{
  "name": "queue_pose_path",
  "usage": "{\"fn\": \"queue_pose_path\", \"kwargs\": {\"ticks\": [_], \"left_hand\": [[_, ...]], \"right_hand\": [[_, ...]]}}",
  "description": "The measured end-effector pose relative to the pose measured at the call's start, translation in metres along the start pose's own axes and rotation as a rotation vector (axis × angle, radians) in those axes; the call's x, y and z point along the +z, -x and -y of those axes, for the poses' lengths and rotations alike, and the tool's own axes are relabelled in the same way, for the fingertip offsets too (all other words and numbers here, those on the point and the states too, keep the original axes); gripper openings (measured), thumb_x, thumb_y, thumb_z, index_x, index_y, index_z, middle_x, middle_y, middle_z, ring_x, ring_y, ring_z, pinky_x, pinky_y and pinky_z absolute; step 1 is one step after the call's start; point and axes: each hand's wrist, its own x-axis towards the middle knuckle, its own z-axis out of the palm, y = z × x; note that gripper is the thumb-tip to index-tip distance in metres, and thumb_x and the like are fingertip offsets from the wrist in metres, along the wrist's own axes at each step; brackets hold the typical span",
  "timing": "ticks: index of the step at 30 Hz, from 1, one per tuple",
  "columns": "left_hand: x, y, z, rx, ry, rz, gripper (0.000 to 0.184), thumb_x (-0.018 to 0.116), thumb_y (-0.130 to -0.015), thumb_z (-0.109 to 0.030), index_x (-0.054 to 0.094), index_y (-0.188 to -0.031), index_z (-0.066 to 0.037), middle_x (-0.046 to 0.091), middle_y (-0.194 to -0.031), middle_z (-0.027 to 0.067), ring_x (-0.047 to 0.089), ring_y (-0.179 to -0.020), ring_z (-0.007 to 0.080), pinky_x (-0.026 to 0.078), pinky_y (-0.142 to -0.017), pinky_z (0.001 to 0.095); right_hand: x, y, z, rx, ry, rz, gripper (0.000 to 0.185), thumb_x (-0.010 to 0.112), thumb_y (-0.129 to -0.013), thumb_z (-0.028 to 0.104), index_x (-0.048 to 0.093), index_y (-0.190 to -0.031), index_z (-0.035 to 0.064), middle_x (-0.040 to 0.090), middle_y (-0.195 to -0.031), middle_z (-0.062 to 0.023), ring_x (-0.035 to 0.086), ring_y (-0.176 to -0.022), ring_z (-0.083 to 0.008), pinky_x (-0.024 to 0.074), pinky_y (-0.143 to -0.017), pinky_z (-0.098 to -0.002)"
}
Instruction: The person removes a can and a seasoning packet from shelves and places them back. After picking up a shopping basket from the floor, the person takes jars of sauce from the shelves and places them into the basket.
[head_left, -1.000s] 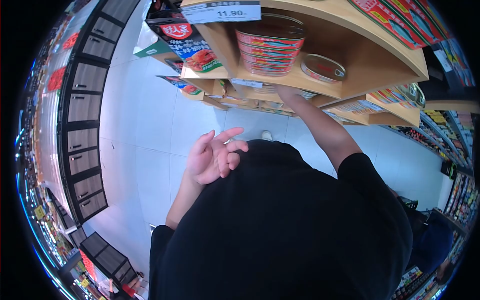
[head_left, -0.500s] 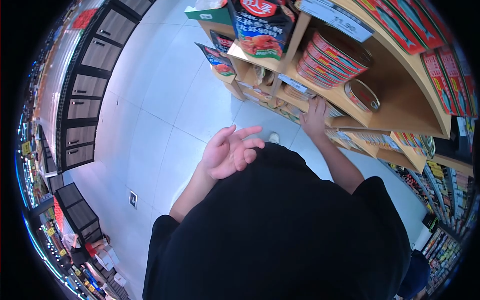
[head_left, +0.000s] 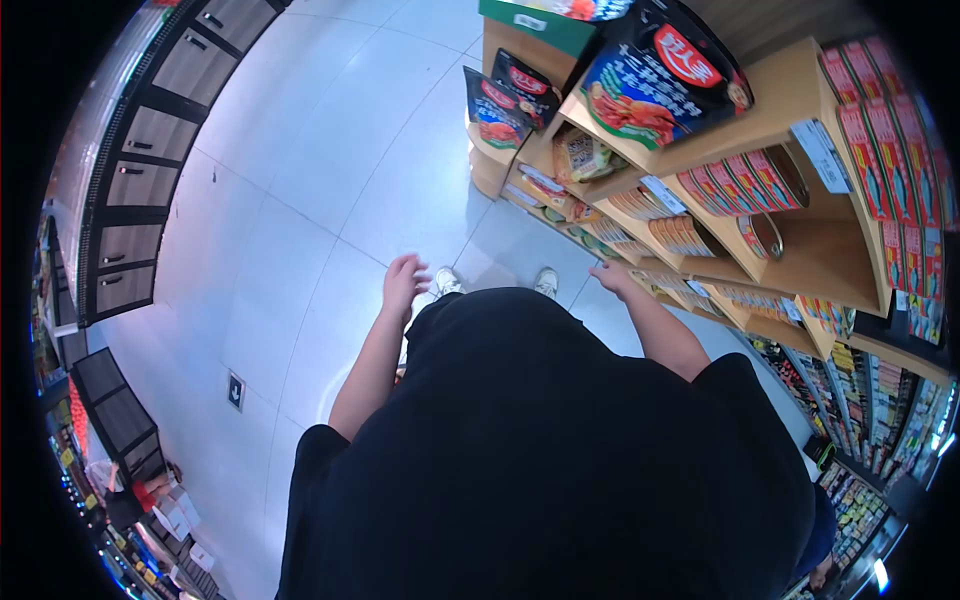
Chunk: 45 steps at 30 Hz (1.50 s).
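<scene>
My left hand [head_left: 404,284] hangs over the floor, left of my body. It is empty, with its fingers loosely apart. On the other side, my right hand [head_left: 612,279] is beside the wooden shelf unit [head_left: 745,258]. Its fingers are slightly bent and apart, and nothing shows in them. Closest to that hand are the lower shelf rows with stacked flat cans [head_left: 690,237]. Above them stand red-labelled oval cans [head_left: 742,182], with a single can [head_left: 762,237] lying apart from the stack. Black seasoning pouches [head_left: 655,85] stand at the shelf's end.
Pale tiled floor [head_left: 330,190] runs ahead, with my shoes [head_left: 545,282] on it. Dark-framed drawer cabinets [head_left: 135,195] line the left. A floor sign [head_left: 235,391] lies behind left. A person [head_left: 150,490] is at the lower left; packed shelves [head_left: 880,390] stand right.
My right hand has come away from the shelf edge and cans. My left hand has lowered and moved left. The view has shifted, showing both shoes and more of the shelf front.
</scene>
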Motion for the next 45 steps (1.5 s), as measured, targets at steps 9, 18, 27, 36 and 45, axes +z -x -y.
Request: {"fn": "queue_pose_path", "kwargs": {"ticks": [9, 18, 27, 36, 45], "left_hand": [[-0.29, 0.009, 0.189, -0.638, -0.62, -0.337, 0.03, 0.053, -0.08, -0.022, 0.058, -0.094, 0.004, 0.06, -0.076, 0.0148, 0.061, -0.058, 0.0266, 0.049, -0.047, 0.0384], [-0.226, -0.046, 0.122, -0.441, -0.611, -0.094, 0.036, 0.055, -0.083, -0.024, 0.055, -0.11, 0.0, 0.061, -0.085, 0.012, 0.062, -0.063, 0.0207, 0.048, -0.051, 0.0327], [-0.044, -0.104, -0.058, 0.07, -0.62, 0.208, 0.041, 0.057, -0.086, -0.025, 0.05, -0.119, -0.001, 0.062, -0.094, 0.013, 0.063, -0.075, 0.0189, 0.049, -0.065, 0.0312], [-0.094, -0.151, -0.055, 0.0, -1.221, 0.151, 0.048, 0.058, -0.082, -0.035, 0.053, -0.118, -0.003, 0.063, -0.102, 0.0222, 0.061, -0.096, 0.0339, 0.048, -0.085, 0.0403], [-0.145, -0.154, -0.045, -0.174, -1.129, 0.033, 0.046, 0.059, -0.077, -0.024, 0.053, -0.116, 0.001, 0.066, -0.083, 0.0183, 0.066, -0.066, 0.0246, 0.052, -0.065, 0.0348]], "right_hand": [[-0.023, -0.036, 0.116, -0.144, -0.212, -0.233, 0.064, 0.064, -0.082, 0.039, 0.047, -0.126, -0.0046, 0.055, -0.12, -0.0204, 0.055, -0.11, -0.0279, 0.0452, -0.089, -0.0348], [-0.042, -0.044, 0.168, 0.087, -0.668, -0.032, 0.056, 0.06, -0.085, 0.042, 0.044, -0.124, 0.0042, 0.052, -0.108, -0.0113, 0.055, -0.095, -0.0238, 0.0477, -0.078, -0.0362], [0.007, -0.072, 0.202, 0.219, -0.868, 0.26, 0.063, 0.058, -0.086, 0.045, 0.035, -0.134, 0.0103, 0.048, -0.123, -0.014, 0.056, -0.103, -0.0281, 0.047, -0.085, -0.0381], [-0.037, -0.044, 0.246, 0.137, -0.997, 0.114, 0.055, 0.058, -0.089, 0.038, 0.042, -0.126, 0.0011, 0.054, -0.115, -0.0139, 0.061, -0.092, -0.0218, 0.0502, -0.072, -0.0302], [-0.205, 0.182, 0.303, -0.914, -0.053, -1.382, 0.038, 0.074, -0.071, 0.006, 0.055, -0.104, 0.0024, 0.055, -0.108, -0.0146, 0.053, -0.105, -0.0283, 0.042, -0.089, -0.0392]]}}
